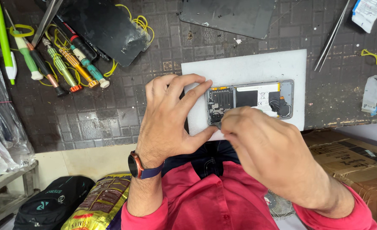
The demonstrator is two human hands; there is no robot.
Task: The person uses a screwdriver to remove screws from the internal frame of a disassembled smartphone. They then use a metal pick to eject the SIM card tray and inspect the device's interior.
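Note:
An opened smartphone with its back cover off lies on a white foam pad at the near edge of the dark work mat. Its circuit board, white battery and black ribbon cable show. My left hand grips the phone's left end, index finger on the top edge and thumb at the bottom corner. My right hand hovers over the phone's lower left corner with fingers pinched together; what they hold is hidden. A watch sits on my left wrist.
Several coloured screwdrivers and yellow rubber bands lie at the upper left beside a black phone panel. Another dark panel lies at top centre. Metal tweezers rest at the upper right. Cardboard box stands lower right.

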